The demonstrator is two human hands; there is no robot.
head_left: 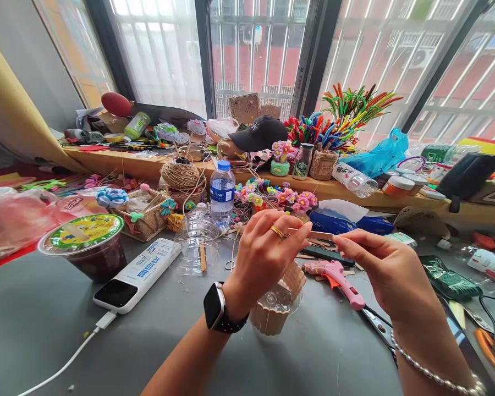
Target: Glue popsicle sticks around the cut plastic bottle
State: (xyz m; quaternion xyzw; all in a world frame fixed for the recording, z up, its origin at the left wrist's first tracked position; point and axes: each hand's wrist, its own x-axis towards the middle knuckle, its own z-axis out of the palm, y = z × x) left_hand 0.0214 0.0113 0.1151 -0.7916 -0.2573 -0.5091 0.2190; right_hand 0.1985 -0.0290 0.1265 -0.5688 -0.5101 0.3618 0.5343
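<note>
My left hand (264,256), with a ring and a watch, is closed with its fingertips at the left part of a flat wooden craft stick (322,235). The stick's other end is pinched between the thumb and fingers of my right hand (375,258). A thin pale strand shows by the left fingertips; I cannot tell what it is. Below the hands, on the grey table, stands a cut clear plastic bottle base (274,300) with wooden pieces (268,322) round its side. My left hand hides part of it.
A pink glue gun (338,280) lies right of the bottle base, near scissors (379,327). To the left are a cut clear bottle (196,242), a white power bank (142,275) and a lidded drink cup (103,256). A water bottle (222,195) and twine (181,179) stand behind.
</note>
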